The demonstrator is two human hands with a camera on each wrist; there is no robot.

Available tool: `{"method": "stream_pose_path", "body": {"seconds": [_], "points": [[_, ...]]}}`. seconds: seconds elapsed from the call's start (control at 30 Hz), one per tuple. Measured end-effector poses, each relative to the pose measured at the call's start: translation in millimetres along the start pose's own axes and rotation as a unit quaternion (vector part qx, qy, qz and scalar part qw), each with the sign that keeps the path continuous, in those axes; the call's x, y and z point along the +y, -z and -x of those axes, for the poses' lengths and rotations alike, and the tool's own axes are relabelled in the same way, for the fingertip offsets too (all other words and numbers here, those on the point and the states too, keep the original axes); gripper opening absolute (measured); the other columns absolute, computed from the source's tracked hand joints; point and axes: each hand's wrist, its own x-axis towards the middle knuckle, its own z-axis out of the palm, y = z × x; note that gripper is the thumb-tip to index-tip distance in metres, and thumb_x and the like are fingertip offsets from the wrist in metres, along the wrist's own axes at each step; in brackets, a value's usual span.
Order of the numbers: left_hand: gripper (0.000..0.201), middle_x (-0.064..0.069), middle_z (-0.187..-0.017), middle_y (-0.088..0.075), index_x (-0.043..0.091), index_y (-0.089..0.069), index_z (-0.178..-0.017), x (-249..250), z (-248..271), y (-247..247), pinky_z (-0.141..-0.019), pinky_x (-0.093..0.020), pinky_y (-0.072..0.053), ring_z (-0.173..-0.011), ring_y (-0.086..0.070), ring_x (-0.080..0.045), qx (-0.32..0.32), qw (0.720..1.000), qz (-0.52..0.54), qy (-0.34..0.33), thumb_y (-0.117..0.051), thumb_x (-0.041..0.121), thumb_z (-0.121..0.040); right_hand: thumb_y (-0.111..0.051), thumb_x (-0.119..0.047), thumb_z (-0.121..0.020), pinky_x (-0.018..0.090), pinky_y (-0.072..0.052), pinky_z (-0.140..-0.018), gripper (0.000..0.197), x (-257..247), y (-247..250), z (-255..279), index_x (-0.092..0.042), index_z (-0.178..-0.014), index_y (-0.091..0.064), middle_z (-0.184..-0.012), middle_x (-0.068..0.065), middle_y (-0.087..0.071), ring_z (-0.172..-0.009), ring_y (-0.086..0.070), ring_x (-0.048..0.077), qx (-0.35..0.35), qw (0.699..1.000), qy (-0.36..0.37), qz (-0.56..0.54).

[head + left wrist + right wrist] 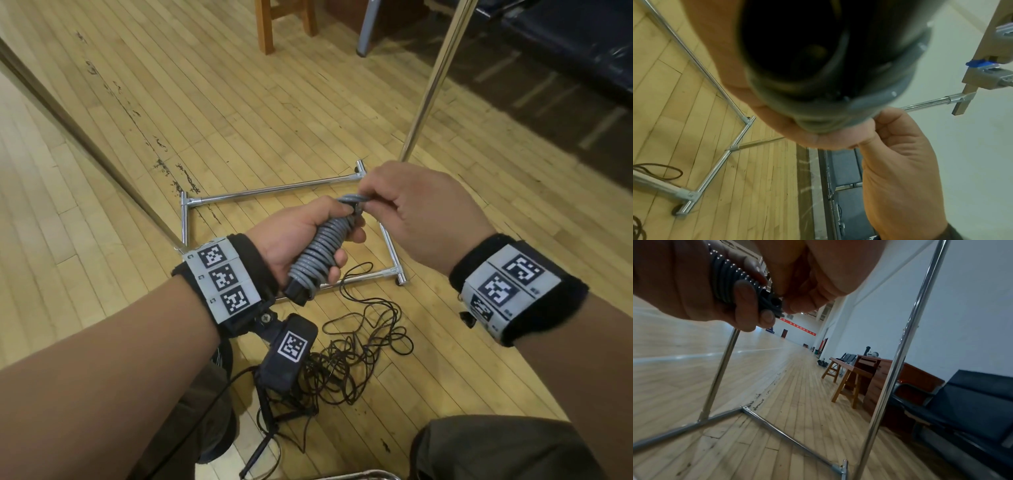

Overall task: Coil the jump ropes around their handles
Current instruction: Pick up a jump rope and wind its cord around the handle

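Observation:
My left hand (301, 236) grips the black handles of a jump rope, with grey rope (320, 251) coiled tightly round them from bottom to top. The handles' black end (296, 291) sticks out below my palm. At the top of the coil my right hand (404, 209) pinches the grey rope's last loop (352, 198) between thumb and fingers. The right wrist view shows the coil (729, 275) inside my left fingers (745, 293). In the left wrist view the coil (869, 99) fills the frame, blurred. A second, thin black rope (359, 342) lies tangled on the floor below my hands.
A chrome rack base (274, 192) with small casters stands on the wooden floor under my hands, its two uprights (435, 82) rising left and right. A wooden stool (844, 378), a desk (879, 369) and dark seats (972, 410) line the wall at the right.

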Motion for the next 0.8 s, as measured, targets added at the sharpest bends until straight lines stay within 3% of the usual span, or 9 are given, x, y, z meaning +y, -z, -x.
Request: {"method": "stream_pose_path", "body": {"seconds": [0.17, 0.23, 0.3, 0.4, 0.47, 0.53, 0.6, 0.7, 0.8], "points": [[0.045, -0.007, -0.092, -0.073, 0.004, -0.055, -0.120, -3, -1, -1, -0.045, -0.029, -0.055, -0.056, -0.061, -0.015, 0.008, 0.999, -0.035, 0.001, -0.069, 0.029, -0.085, -0.058, -0.019, -0.101, 0.021, -0.035, -0.064, 0.012, -1, -6, -1, -0.027, -0.092, -0.057, -0.081, -0.016, -0.048, -0.073, -0.047, 0.005, -0.035, 0.999, 0.001, 0.000], [0.035, -0.007, -0.090, -0.070, 0.004, -0.055, -0.116, -2, -1, -1, -0.044, -0.029, -0.054, -0.055, -0.060, -0.015, 0.003, 0.999, -0.040, -0.004, -0.064, 0.027, -0.092, -0.060, -0.020, -0.100, 0.013, -0.032, -0.064, 0.014, 1, -7, -3, -0.029, -0.089, -0.057, -0.079, -0.019, -0.049, -0.074, -0.049, -0.003, -0.029, 0.999, -0.014, -0.018], [0.026, -0.005, -0.087, -0.064, 0.005, -0.056, -0.110, -1, -2, -2, -0.043, -0.027, -0.052, -0.053, -0.058, -0.014, -0.010, 0.999, -0.044, -0.011, -0.062, 0.025, -0.095, -0.064, -0.022, -0.098, 0.012, -0.033, -0.065, 0.017, 3, -8, -4, -0.032, -0.086, -0.057, -0.081, -0.018, -0.052, -0.076, -0.050, -0.006, -0.023, 0.997, -0.039, -0.062], [0.032, -0.004, -0.082, -0.058, 0.009, -0.057, -0.102, 0, -3, -3, -0.042, -0.025, -0.051, -0.049, -0.056, -0.013, -0.041, 0.998, -0.048, -0.030, -0.063, 0.039, -0.095, -0.071, -0.022, -0.094, 0.009, -0.038, -0.068, 0.026, 4, -9, -4, -0.038, -0.079, -0.055, -0.089, -0.017, -0.054, -0.079, -0.053, -0.008, -0.023, 0.987, -0.079, -0.139], [0.043, -0.004, -0.080, -0.056, 0.011, -0.057, -0.100, -2, -4, -4, -0.042, -0.025, -0.050, -0.048, -0.055, -0.013, -0.049, 0.996, -0.060, -0.042, -0.057, 0.053, -0.100, -0.074, -0.020, -0.092, 0.017, -0.047, -0.076, 0.022, 5, -10, -3, -0.035, -0.081, -0.060, -0.093, -0.013, -0.059, -0.081, -0.058, -0.004, -0.024, 0.977, -0.104, -0.183], [0.043, -0.003, -0.079, -0.054, 0.012, -0.057, -0.099, -3, -5, -4, -0.042, -0.025, -0.050, -0.048, -0.054, -0.013, -0.059, 0.996, -0.051, -0.050, -0.052, 0.054, -0.104, -0.075, -0.014, -0.091, 0.037, -0.057, -0.085, 0.011, 5, -8, -2, -0.022, -0.090, -0.068, -0.096, -0.003, -0.069, -0.086, -0.066, 0.008, -0.017, 0.953, -0.137, -0.271], [0.038, -0.004, -0.079, -0.054, 0.011, -0.057, -0.101, -1, -5, -4, -0.042, -0.025, -0.049, -0.047, -0.054, -0.013, -0.071, 0.996, -0.019, -0.058, -0.053, 0.048, -0.105, -0.072, -0.003, -0.091, 0.048, -0.059, -0.093, 0.016, 6, -3, 0, -0.010, -0.105, -0.067, -0.105, 0.011, -0.073, -0.097, -0.071, 0.030, -0.010, 0.905, -0.164, -0.392], [0.035, -0.003, -0.077, -0.055, 0.008, -0.057, -0.102, 2, -4, -3, -0.041, -0.025, -0.048, -0.045, -0.054, -0.013, -0.072, 0.995, 0.009, -0.070, -0.054, 0.043, -0.101, -0.065, 0.007, -0.094, 0.047, -0.060, -0.095, 0.034, 9, 0, 2, -0.003, -0.126, -0.058, -0.114, 0.019, -0.074, -0.104, -0.073, 0.036, -0.013, 0.821, -0.204, -0.533], [0.036, -0.002, -0.075, -0.054, 0.007, -0.057, -0.099, 1, -5, -4, -0.040, -0.024, -0.047, -0.044, -0.052, -0.012, -0.057, 0.996, -0.003, -0.072, -0.048, 0.042, -0.105, -0.062, 0.005, -0.096, 0.041, -0.060, -0.088, 0.030, 9, -4, 2, 0.004, -0.126, -0.059, -0.106, 0.018, -0.074, -0.093, -0.071, 0.027, -0.018, 0.799, -0.224, -0.558]]}}
